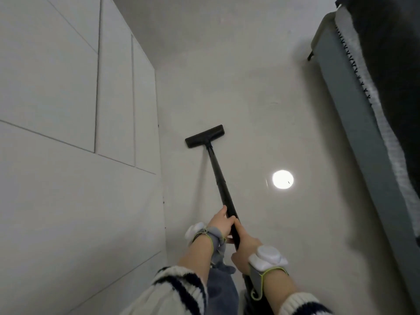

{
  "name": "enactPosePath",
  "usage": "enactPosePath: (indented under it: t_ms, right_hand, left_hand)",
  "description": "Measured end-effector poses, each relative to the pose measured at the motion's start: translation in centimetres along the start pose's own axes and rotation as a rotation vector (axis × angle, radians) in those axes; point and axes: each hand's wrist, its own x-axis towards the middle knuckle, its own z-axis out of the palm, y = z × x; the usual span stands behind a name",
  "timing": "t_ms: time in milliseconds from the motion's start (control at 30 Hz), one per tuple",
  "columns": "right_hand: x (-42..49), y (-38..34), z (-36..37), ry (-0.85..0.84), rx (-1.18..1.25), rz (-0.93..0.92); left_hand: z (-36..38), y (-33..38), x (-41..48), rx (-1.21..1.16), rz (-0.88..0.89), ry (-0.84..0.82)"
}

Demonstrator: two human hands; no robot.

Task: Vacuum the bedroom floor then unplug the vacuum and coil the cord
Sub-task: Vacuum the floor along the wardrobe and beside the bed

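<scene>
Both hands are on the vacuum wand (221,178) here. The left hand (221,223) is wrapped round it higher up and the right hand (244,248) is clamped on just below, so the two nearly touch. The floor head (205,136) sits flat on the pale floor (272,98), close beside the white cabinet fronts (68,110) and well apart from the bed (354,133) on the right.

My guess is the wand is stiff and fairly light, so it'll steer easily from that two-hand grip. The glossy floor looks slick, so the head should glide with little push. The cord and plug aren't in view, so I can't tell where they run. I'd say the vacuuming part is mid-way at best.
</scene>
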Motion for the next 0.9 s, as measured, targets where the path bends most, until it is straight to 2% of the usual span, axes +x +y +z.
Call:
enactPosePath:
  t_ms: [400, 533, 900]
  right_hand:
    - [7.7, -12.5, 2.8, 0.018, 0.048, -0.035]
    - [9.9, -16.2, 2.4, 0.024, 0.107, -0.024]
    - [18.1, -22.1, -6.5, 0.038, 0.155, -0.021]
  left_hand:
    - [-14.3, 2.0, 4.3, -0.136, -0.042, 0.069]
    - [-18.2, 3.7, 6.1, -0.087, -0.021, 0.08]
    - [-22.7, 15.7, 11.4, -0.075, -0.048, 0.11]
